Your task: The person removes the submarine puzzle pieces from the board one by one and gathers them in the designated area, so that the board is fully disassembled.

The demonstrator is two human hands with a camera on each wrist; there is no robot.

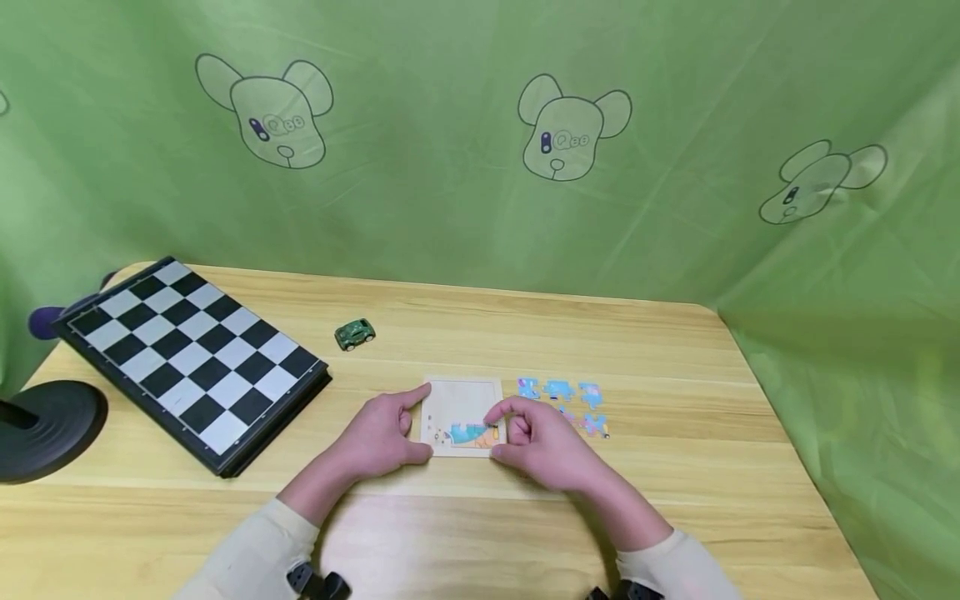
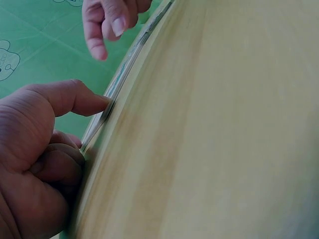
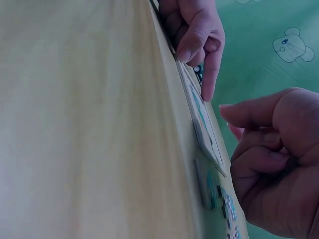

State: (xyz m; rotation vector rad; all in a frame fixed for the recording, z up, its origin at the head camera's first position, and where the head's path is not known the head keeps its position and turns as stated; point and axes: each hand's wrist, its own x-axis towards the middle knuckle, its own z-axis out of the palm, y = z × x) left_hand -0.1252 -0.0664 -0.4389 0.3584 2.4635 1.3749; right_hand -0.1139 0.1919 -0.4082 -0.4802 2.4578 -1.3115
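A small wooden jigsaw puzzle tray (image 1: 461,393) lies on the table, with a few teal and orange pieces (image 1: 467,433) fitted along its near side. My left hand (image 1: 384,433) holds the tray's left edge, thumb at the near corner and index finger toward the far one; its other fingers are curled under. At the tray's right side, my right hand (image 1: 543,442) points its index finger down over the fitted pieces, thumb by the near right corner. The left wrist view shows nothing between that thumb and index finger. Loose blue and pink jigsaw pieces (image 1: 558,389) lie to the tray's right.
A folding chessboard (image 1: 195,342) stands at the left of the table (image 1: 637,350). Beside it is a round black base (image 1: 56,429). Behind the tray sits a dark green toy car (image 1: 355,334). A green curtain (image 1: 450,192) hangs behind the table and at its right.
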